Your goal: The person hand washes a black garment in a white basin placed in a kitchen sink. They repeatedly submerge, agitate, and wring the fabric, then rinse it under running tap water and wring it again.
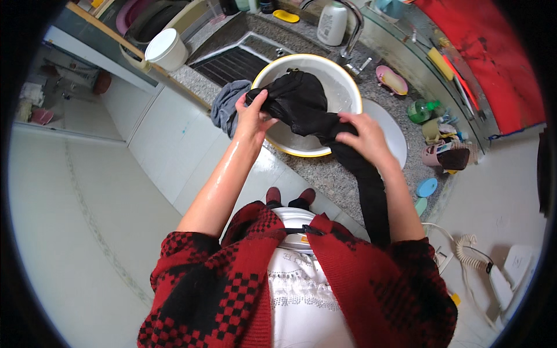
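A black cloth garment (pixel 300 102) is stretched between my hands over a white basin with a yellow rim (pixel 357 93). My left hand (pixel 253 114) grips its left end, thumb on top. The fingers and thumb of my right hand (pixel 364 138) close on the garment at the basin's right side. From there a long black part hangs down along my right forearm. The basin holds what looks like water. A grey-blue bunched cloth (pixel 228 104) lies at the counter edge, just left of the basin. My left forearm looks wet.
Behind the basin stand a chrome faucet (pixel 357 30) and a white bottle (pixel 332 24). A white tub (pixel 166 49) is left of the sink drainer (pixel 230 65). Along the right are a pink soap dish (pixel 391 80), a green bottle (pixel 421 111), cups and a brush. A white round lid (pixel 387 126) lies partly behind the basin.
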Motion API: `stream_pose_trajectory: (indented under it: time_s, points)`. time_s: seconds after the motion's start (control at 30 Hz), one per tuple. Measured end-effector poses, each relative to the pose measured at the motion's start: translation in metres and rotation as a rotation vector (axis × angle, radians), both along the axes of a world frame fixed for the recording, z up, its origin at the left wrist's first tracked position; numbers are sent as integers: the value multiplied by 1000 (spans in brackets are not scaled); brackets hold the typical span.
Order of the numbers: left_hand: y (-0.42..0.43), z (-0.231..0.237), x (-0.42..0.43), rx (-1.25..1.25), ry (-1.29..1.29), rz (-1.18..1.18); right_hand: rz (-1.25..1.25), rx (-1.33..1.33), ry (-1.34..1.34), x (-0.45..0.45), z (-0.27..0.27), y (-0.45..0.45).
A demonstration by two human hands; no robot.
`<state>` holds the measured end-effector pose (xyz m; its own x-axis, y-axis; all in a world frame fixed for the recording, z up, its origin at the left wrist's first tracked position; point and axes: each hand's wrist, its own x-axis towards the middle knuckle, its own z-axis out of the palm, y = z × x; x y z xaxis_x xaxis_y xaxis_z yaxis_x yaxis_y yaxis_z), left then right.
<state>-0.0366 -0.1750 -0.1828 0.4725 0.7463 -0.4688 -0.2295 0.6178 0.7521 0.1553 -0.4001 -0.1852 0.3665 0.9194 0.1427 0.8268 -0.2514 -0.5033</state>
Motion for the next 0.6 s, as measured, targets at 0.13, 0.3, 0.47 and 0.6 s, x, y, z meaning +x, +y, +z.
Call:
stream_pose_trajectory:
  time_s: [0.13, 0.3, 0.47, 0.6]
  points:
    - [16, 13, 4, 52, -132, -39, -115, 58, -65, -25, -25, -6]
    - [31, 12, 8, 53, -205, -40, -321, 241, -43, -10, -40, 2]
    - [34, 8, -22, 393, 237, -285, -385, 499, 542, 0, -17, 2]
    - [17, 21, -20, 1281, 397, -322, -311, 560, 518, -2, 18, 14]
